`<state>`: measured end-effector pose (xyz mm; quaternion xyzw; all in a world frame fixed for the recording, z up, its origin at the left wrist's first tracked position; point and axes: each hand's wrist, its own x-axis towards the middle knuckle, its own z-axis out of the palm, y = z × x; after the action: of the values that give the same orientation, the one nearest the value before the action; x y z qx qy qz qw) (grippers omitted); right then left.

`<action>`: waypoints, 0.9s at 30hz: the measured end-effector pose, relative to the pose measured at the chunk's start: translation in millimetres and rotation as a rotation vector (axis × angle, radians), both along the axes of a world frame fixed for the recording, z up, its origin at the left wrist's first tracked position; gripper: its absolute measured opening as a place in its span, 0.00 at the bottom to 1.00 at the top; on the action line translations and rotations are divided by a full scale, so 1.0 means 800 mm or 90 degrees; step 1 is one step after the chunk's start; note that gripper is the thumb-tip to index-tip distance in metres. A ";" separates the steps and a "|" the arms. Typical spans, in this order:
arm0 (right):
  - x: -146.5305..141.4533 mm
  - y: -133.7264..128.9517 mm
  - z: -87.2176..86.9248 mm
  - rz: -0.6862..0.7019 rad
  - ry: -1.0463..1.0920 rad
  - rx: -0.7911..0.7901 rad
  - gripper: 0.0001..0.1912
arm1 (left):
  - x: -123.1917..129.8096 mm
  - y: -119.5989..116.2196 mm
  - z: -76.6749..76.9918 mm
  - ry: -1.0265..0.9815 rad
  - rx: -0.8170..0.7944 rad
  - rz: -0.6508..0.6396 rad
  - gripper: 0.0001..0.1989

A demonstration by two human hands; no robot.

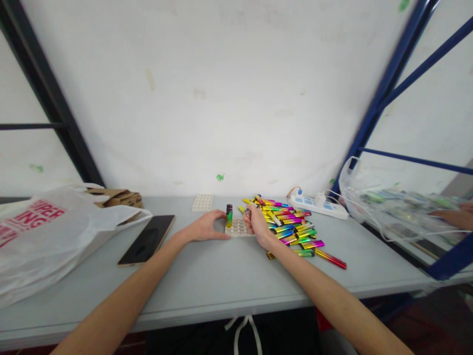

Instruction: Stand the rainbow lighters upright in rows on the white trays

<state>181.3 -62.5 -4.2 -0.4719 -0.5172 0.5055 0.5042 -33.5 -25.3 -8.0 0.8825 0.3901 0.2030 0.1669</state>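
Observation:
A pale tray with rows of holes (238, 228) lies on the grey table in front of me. Two lighters (229, 217) stand upright at its left side, one behind the other. My left hand (210, 226) rests at the tray's left edge, thumb and fingers apart around that corner. Over the tray's right part is my right hand (255, 222), its fingers closed on a lighter whose metal top shows at the fingertips. Beside it on the right spreads a pile of shiny multicoloured lighters (286, 223).
A second pale tray (202, 202) lies near the wall. To the left are a dark tablet (148, 240), a white plastic bag (62, 236) and cardboard (123, 198). A white power strip (320, 206) sits behind the pile. Another person's hand shows at far right.

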 end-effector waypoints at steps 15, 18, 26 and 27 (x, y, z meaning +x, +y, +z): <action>0.009 0.008 -0.007 0.025 -0.086 0.102 0.29 | -0.001 0.001 0.000 0.006 0.006 0.006 0.37; 0.013 0.009 -0.007 0.062 -0.135 0.200 0.28 | 0.000 0.000 0.002 0.009 0.008 0.006 0.37; 0.013 0.001 -0.001 -0.058 -0.451 0.478 0.16 | 0.001 0.000 0.001 -0.014 0.002 -0.007 0.36; 0.013 0.001 -0.001 -0.042 -0.465 0.474 0.16 | 0.000 0.000 0.001 -0.017 0.002 -0.005 0.36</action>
<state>191.6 -61.8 -5.0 -0.4225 -0.7887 0.0736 0.4404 -33.1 -25.5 -7.2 0.8815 0.3842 0.2144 0.1714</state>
